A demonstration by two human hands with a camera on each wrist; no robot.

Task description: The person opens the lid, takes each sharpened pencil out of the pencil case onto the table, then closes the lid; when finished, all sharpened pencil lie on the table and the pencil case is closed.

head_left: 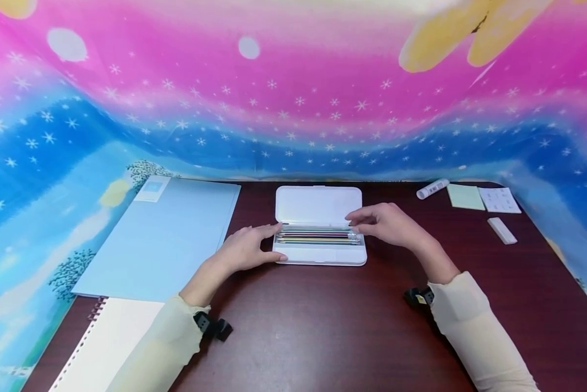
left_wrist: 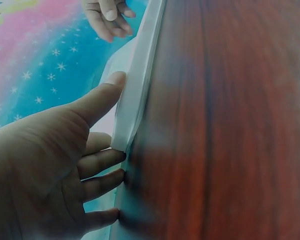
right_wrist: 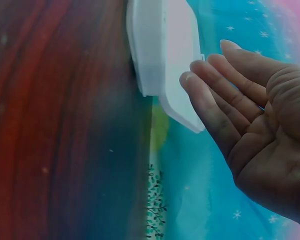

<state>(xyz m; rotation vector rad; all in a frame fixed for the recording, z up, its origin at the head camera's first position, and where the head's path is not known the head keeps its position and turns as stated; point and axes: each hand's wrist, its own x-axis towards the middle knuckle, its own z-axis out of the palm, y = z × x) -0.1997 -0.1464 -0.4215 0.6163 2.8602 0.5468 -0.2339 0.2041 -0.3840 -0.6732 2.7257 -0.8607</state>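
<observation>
White pencil case [head_left: 319,228], at table centre, lid raised and lying back toward 12 o'clock, tray toward 6 o'clock. Row of coloured pencils [head_left: 318,236] lying lengthwise in the tray, packed side by side, apparently all in place; none lifted out, none seen loose on the table. Judged stage: case already opened, contents untouched so far, any picking or sorting yet to be done. Left hand [head_left: 246,247] at 9 o'clock of the case, fingers nearly straight and spread, thumb along the near left corner, fingertips against the left end wall; steadying contact only, nothing clasped. Same contact confirmed in left wrist view: thumb on the white edge [left_wrist: 135,95], remaining fingers at the corner below. Right hand [head_left: 389,223] at 3 o'clock of the case, fingers extended and relaxed, tips hovering over the right end of the pencil row near the hinge line; whether touching a pencil, cannot tell. Right wrist view: palm flat, fingers together and straight, holding nothing, just beside the case [right_wrist: 162,50]. Dark reddish wooden table [head_left: 323,326] beneath. Pale blue folder [head_left: 166,234] at 9 o'clock, well apart from the case; spiral notebook [head_left: 107,343] at 7 o'clock, partly under the folder. At 2 o'clock: white glue stick [head_left: 432,188], green sticky notes [head_left: 465,196], printed white card [head_left: 499,199], white eraser [head_left: 501,230]. Starry pink-and-blue backdrop [head_left: 293,98] behind.
</observation>
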